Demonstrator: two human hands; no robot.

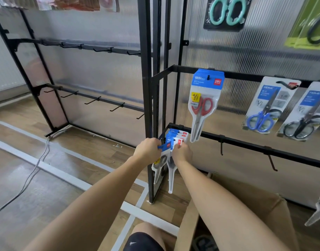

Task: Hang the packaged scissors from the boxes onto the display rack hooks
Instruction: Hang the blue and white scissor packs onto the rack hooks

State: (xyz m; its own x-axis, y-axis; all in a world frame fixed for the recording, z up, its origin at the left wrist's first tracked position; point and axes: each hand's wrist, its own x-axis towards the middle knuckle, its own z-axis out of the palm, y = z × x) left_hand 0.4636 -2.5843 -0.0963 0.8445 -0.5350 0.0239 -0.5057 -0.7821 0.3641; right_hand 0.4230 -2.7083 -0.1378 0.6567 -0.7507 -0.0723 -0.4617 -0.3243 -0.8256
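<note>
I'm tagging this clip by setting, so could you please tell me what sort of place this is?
Probably a shop's stationery section, or a mock-up of one. Black display racks with hooks carry packaged scissors, both hands hold more packs at the lowest rail, and a cardboard box sits alongside.

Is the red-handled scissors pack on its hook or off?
On: the red-handled scissors pack hangs upright, the hook poking through its blue header.
</note>
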